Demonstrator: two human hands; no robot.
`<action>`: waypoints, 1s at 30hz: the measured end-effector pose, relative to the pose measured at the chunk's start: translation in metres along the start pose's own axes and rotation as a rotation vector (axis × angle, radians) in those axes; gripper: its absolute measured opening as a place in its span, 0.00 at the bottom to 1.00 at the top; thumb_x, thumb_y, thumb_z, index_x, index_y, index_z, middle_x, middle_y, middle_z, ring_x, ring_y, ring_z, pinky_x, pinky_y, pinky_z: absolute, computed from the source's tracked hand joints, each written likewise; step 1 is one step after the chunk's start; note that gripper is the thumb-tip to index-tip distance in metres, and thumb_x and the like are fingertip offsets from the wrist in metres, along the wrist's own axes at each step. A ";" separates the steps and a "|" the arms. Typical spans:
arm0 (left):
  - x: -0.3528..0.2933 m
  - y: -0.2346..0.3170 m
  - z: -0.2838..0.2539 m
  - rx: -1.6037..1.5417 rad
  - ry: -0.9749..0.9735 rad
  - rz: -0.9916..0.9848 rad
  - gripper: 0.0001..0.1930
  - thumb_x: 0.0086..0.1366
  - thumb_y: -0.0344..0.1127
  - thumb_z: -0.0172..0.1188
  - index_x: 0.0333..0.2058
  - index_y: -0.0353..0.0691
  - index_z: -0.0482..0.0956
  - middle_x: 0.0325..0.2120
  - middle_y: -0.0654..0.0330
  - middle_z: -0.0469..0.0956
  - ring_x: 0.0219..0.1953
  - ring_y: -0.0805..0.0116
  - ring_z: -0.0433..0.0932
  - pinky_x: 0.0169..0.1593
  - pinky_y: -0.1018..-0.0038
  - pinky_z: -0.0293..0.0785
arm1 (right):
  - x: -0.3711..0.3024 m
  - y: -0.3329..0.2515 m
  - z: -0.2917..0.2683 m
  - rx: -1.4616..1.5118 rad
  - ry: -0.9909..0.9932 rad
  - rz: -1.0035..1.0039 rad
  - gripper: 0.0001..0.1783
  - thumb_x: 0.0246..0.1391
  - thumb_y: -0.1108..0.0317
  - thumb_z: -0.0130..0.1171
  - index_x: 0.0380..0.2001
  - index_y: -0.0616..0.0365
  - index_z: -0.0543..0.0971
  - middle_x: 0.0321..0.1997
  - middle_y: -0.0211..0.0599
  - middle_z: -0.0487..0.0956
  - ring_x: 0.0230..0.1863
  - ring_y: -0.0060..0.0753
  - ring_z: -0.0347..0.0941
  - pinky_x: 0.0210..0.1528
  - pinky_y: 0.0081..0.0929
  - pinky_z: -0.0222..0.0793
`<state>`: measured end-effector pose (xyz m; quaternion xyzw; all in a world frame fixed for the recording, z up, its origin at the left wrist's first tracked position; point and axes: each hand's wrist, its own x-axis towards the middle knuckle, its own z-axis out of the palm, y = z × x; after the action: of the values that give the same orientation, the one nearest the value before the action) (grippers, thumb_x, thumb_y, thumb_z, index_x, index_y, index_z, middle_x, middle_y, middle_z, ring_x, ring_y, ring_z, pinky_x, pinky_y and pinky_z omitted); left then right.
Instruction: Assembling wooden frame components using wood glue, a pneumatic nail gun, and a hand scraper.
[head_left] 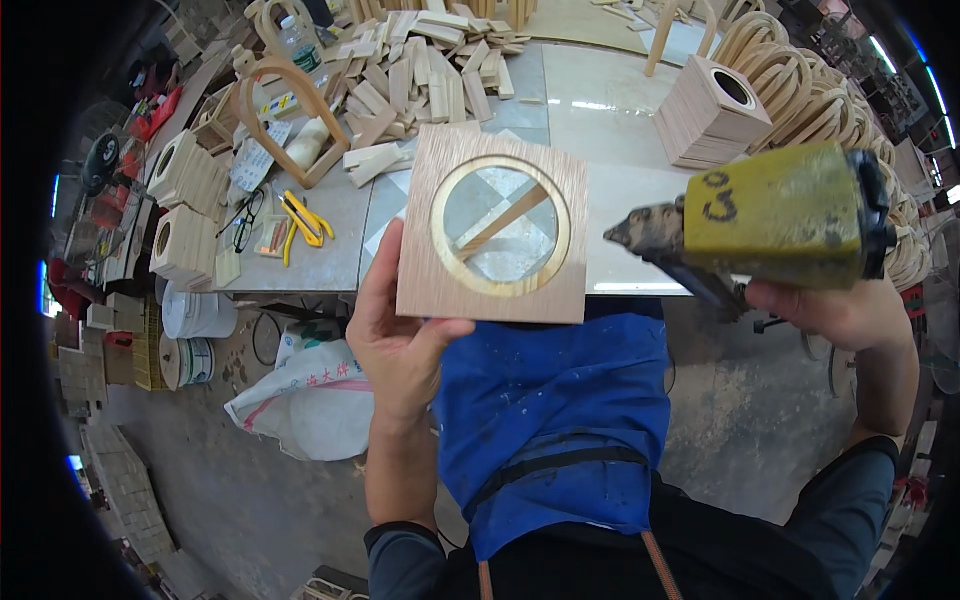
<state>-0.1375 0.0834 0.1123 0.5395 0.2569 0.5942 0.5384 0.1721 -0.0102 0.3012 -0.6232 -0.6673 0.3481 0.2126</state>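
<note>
My left hand grips a square wooden panel by its lower left corner and holds it up above the table edge. The panel has a large round hole ringed with a pale rim, and a thin wooden slat crosses the hole diagonally. My right hand holds a yellow, grimy nail gun to the right of the panel, its dark nose pointing left toward the panel's right edge without touching it. A blue apron covers my lap below.
A grey worktable carries a heap of short wood blocks, a yellow utility knife, glasses, an arched wooden frame and stacked panels with round holes. Curved wooden arches are piled at the right. A white sack lies on the floor.
</note>
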 end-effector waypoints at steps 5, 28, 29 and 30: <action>-0.020 -0.007 -0.010 0.006 -0.007 0.047 0.54 0.43 0.30 0.83 0.70 0.36 0.65 0.67 0.51 0.72 0.64 0.60 0.75 0.68 0.67 0.70 | 0.005 0.000 -0.002 0.105 0.116 0.119 0.24 0.54 0.68 0.75 0.53 0.60 0.82 0.49 0.44 0.86 0.46 0.43 0.85 0.49 0.34 0.82; -0.022 -0.009 -0.011 -0.004 -0.058 0.082 0.55 0.42 0.30 0.84 0.70 0.37 0.64 0.66 0.52 0.73 0.62 0.62 0.77 0.67 0.68 0.73 | 0.013 0.000 0.002 0.221 0.153 0.256 0.23 0.56 0.69 0.73 0.54 0.62 0.80 0.50 0.45 0.86 0.47 0.43 0.85 0.49 0.34 0.82; -0.022 -0.009 -0.012 -0.008 -0.071 0.091 0.55 0.42 0.30 0.84 0.70 0.37 0.65 0.66 0.52 0.73 0.62 0.62 0.77 0.67 0.68 0.73 | 0.013 -0.001 0.002 0.190 0.143 0.266 0.23 0.56 0.69 0.73 0.54 0.62 0.80 0.50 0.45 0.86 0.47 0.43 0.85 0.49 0.34 0.82; -0.022 -0.009 -0.014 -0.012 -0.085 0.099 0.55 0.42 0.30 0.84 0.70 0.37 0.65 0.66 0.51 0.73 0.62 0.62 0.77 0.67 0.68 0.73 | 0.013 -0.002 0.001 0.159 0.133 0.275 0.23 0.56 0.69 0.73 0.54 0.62 0.80 0.50 0.45 0.85 0.47 0.43 0.85 0.49 0.34 0.82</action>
<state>-0.1503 0.0697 0.0922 0.5729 0.2030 0.5984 0.5220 0.1679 0.0025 0.3002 -0.7116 -0.5305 0.3834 0.2554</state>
